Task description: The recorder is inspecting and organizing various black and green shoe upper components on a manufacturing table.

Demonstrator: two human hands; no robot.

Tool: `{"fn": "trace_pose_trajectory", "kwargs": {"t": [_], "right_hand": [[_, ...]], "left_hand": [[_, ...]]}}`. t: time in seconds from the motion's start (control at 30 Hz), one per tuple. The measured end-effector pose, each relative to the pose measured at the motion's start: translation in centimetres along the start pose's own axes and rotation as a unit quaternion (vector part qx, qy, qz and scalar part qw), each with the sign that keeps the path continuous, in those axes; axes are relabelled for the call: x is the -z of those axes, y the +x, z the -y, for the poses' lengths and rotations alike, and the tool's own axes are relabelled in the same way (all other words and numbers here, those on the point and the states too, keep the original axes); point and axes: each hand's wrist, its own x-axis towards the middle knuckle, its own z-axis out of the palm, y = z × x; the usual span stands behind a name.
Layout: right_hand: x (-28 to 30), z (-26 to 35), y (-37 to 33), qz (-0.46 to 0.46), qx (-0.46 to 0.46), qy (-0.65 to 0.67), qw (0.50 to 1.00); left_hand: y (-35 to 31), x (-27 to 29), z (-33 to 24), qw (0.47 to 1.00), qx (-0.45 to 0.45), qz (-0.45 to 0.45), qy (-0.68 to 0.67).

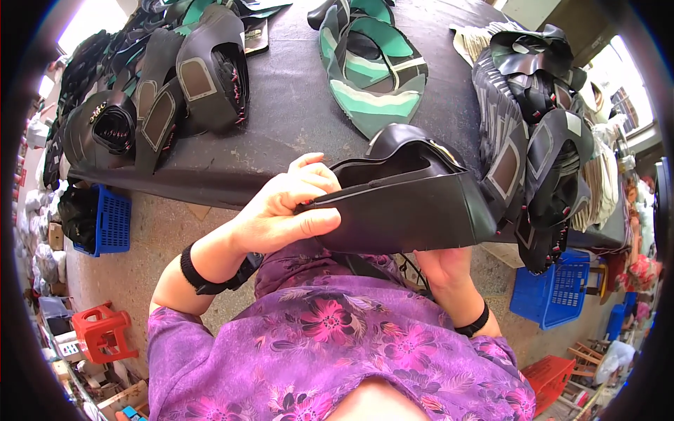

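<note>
A black shoe upper (pixel 414 214), glossy and folded into a curved shape, is held up in front of me at the table's near edge. My left hand (pixel 298 207) pinches its left end between thumb and fingers. Under its right part is my right hand (pixel 446 266), palm against the lower edge, with most of its fingers hidden behind the upper. Just beyond, a green, white and grey patterned upper (pixel 375 77) lies on the dark table (pixel 288 105).
Stacked black uppers (pixel 210 77) crowd the table's left side. On the right are more black uppers (pixel 554 161) beside pale layered pieces (pixel 602 182). Blue crates (pixel 112 221) stand below at both sides, with a red stool (pixel 104 333) on the left floor.
</note>
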Motion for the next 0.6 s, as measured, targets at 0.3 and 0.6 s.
{"fn": "trace_pose_trajectory", "kwargs": {"t": [0.3, 0.6], "right_hand": [[-3.2, 0.7, -0.1, 0.112, 0.095, -0.259, 0.955], [-3.5, 0.9, 1.4, 0.034, 0.055, -0.155, 0.986]], "left_hand": [[-0.5, -0.4, -0.3, 0.999, 0.032, 0.029, 0.02], [0.2, -2.0, -0.7, 0.996, 0.015, 0.073, 0.048]]}}
